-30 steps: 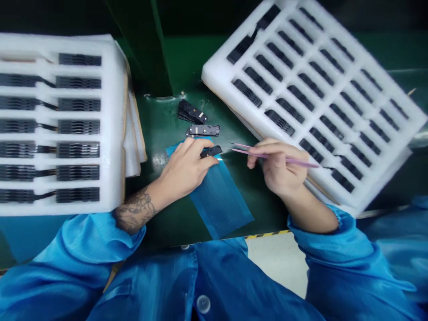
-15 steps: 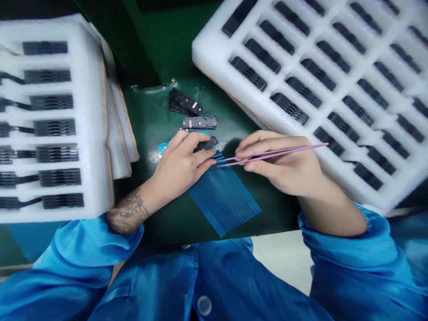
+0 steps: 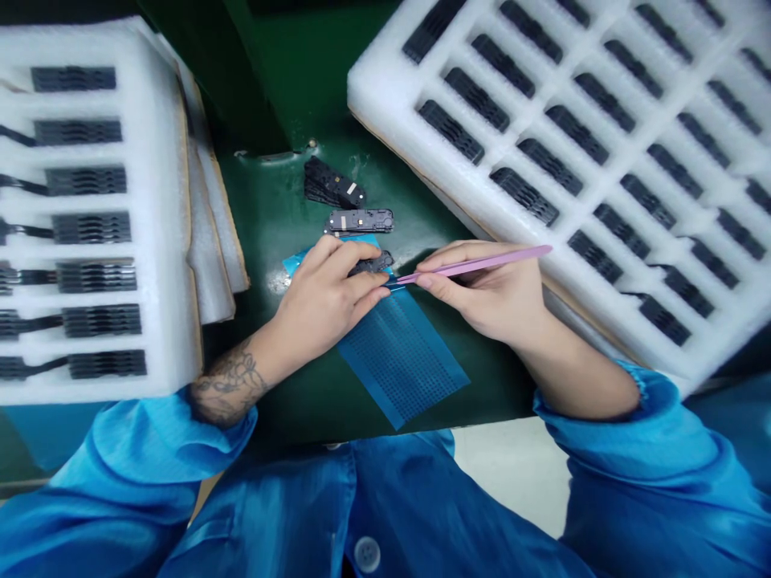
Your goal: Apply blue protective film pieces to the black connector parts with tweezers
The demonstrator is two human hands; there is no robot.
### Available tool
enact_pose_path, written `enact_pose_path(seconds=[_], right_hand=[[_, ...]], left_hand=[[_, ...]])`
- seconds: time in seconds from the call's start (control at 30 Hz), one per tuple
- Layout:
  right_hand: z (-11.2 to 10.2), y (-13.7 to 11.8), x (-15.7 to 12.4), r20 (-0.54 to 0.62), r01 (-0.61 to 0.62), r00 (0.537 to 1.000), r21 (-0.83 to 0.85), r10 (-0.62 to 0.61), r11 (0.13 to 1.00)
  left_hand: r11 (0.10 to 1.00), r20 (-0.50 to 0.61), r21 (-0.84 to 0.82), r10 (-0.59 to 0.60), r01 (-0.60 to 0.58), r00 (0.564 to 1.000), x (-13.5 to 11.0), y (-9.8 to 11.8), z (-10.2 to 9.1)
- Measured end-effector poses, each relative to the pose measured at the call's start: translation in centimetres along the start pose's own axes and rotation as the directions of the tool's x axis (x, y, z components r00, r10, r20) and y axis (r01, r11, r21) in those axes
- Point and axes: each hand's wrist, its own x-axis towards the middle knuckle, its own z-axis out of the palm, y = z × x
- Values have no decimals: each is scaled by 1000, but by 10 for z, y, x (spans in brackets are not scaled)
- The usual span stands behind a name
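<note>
My left hand [image 3: 328,299] is closed round a small black part [image 3: 372,262], holding it over the upper end of a blue perforated sheet [image 3: 401,353] on the green bench. My right hand [image 3: 491,291] pinches pink tweezers [image 3: 475,265]. Their tips are pressed together and touch the blue sheet right beside the black part and my left fingertips. Both forearms come out of blue sleeves.
Two more black parts [image 3: 360,220] [image 3: 333,186] lie just beyond my left hand. A white foam tray [image 3: 90,209] with slots of black parts stands at the left, a larger tilted one [image 3: 590,128] at the right. The bench's front edge [image 3: 499,417] runs close below my wrists.
My right hand has moved left and down, bringing the tweezer tips from open in the air to closed on the blue sheet beside the black part. My left hand has stayed put.
</note>
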Motion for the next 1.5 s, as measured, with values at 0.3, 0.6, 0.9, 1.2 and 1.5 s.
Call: enact_pose_path(seconds=[0.3,0.6,0.9,1.2,1.5], right_hand=[[0,0,0,17,23,1000,18,-23,1000],[1,0,1,15,34,999,28,-34,999],[0,0,2,23,32,999,39,-32,999],[0,-1,1,7,-10,1000,16,10,1000],[1,-2,2,16,-19,1000,47,19,999]], left_hand=[[1000,3,8,4,-5,1000,-1,-1,1],[1000,-2,14,11,-11,1000,-1,-2,1],[1000,-3,19,13,-13,1000,0,-1,1],[1000,19,22,2,-2,1000,0,0,0],[1000,32,5,-15,15,999,0,0,-1]])
